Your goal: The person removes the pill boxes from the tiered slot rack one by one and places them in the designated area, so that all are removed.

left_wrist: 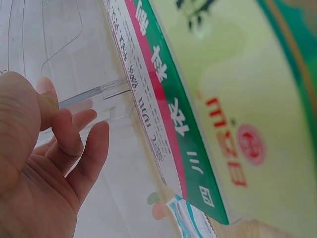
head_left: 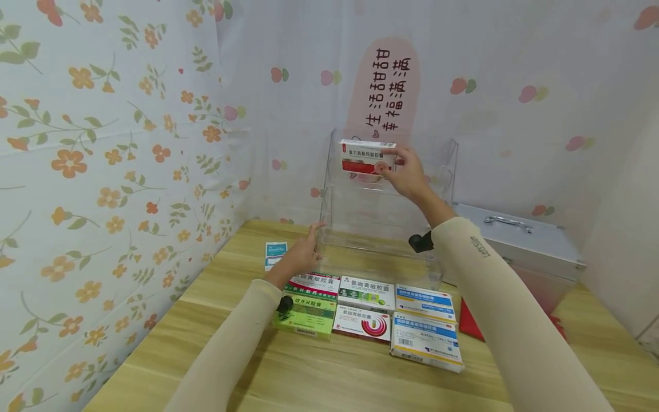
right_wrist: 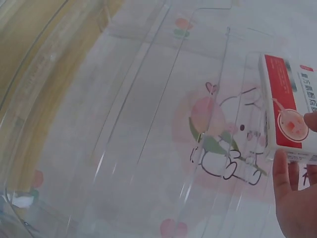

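Note:
My right hand [head_left: 409, 175] pinches a white and red medicine box [head_left: 366, 159] by its right end, thumb on the printed front. The box is up at the top tier of a clear plastic tiered display rack [head_left: 360, 214]. In the right wrist view the medicine box [right_wrist: 287, 106] is tilted, with fingers under its lower edge. My left hand [head_left: 304, 252] is at the rack's left side, low down. In the left wrist view the thumb and curled fingers of the left hand [left_wrist: 54, 144] hold the rack's clear edge [left_wrist: 94, 93].
Several medicine boxes lie before the rack: a green one [head_left: 304, 316], white ones [head_left: 366, 293] and blue-white ones [head_left: 426, 340]. A small teal-white packet [head_left: 275, 254] lies left. A silver case [head_left: 520, 234] stands right, near a red item [head_left: 471, 320]. Patterned curtains [head_left: 128, 143] hang behind and left.

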Demonstrator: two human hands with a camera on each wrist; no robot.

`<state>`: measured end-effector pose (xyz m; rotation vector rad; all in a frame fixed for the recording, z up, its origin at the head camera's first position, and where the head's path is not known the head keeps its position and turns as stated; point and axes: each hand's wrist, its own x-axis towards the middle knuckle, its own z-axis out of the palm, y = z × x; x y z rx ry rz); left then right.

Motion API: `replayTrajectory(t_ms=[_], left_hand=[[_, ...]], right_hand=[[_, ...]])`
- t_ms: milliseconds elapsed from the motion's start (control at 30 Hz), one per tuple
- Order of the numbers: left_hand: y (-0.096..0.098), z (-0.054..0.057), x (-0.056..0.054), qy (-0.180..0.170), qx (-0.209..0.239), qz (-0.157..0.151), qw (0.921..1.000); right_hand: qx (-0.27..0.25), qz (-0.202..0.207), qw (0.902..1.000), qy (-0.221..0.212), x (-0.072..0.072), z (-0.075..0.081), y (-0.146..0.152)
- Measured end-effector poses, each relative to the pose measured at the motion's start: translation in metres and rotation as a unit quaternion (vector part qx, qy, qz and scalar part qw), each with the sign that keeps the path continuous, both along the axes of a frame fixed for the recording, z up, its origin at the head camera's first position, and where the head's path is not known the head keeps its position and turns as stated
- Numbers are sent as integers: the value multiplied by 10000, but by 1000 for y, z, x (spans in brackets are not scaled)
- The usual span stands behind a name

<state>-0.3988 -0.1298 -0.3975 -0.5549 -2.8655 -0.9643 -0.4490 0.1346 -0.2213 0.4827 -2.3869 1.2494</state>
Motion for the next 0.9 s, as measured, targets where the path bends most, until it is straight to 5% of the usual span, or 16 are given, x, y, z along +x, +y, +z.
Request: replayTrajectory(t_ms=[367,900], left_hand=[[-2,-3,-1,73,-2,-56,10000],[0,-2,-1,88,-145,-9,9999]], right_hand=[[-261,53,9989,383,14,-7,12],[-586,203,9978,-227,35,-25,30]])
